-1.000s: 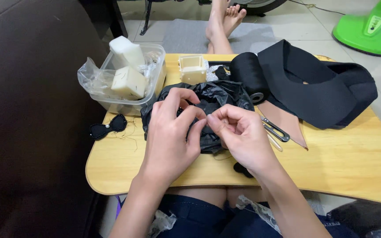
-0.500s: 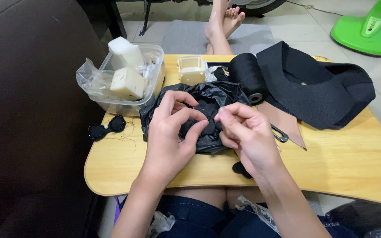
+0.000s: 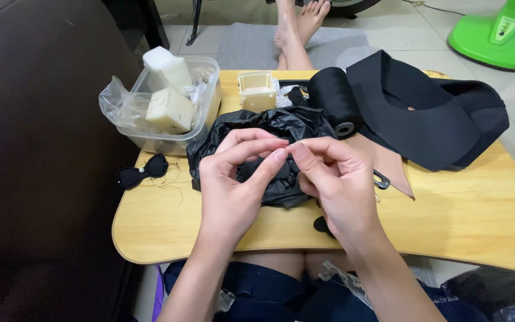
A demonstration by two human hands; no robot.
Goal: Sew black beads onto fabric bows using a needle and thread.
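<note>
My left hand [image 3: 233,185] and my right hand [image 3: 336,179] meet fingertip to fingertip above a crumpled black plastic bag [image 3: 281,122] on a wooden lap table [image 3: 460,226]. My left fingers curl around a small black piece [image 3: 257,171]. My right thumb and forefinger are pinched together against my left forefinger. Whatever they pinch is too thin to make out.
A clear plastic tub [image 3: 208,98] with white foam blocks [image 3: 168,110] stands at the back left, with a small cream box [image 3: 257,90] beside it. A black spool [image 3: 334,98], black fabric [image 3: 436,113] and a brown piece [image 3: 391,167] lie to the right. A beaded black bow [image 3: 143,171] lies left. Another person's feet [image 3: 299,24] are beyond the table.
My hands have drawn closer together and shifted slightly right over the bag. Their fingertips now touch, where a second ago a small gap lay between them.
</note>
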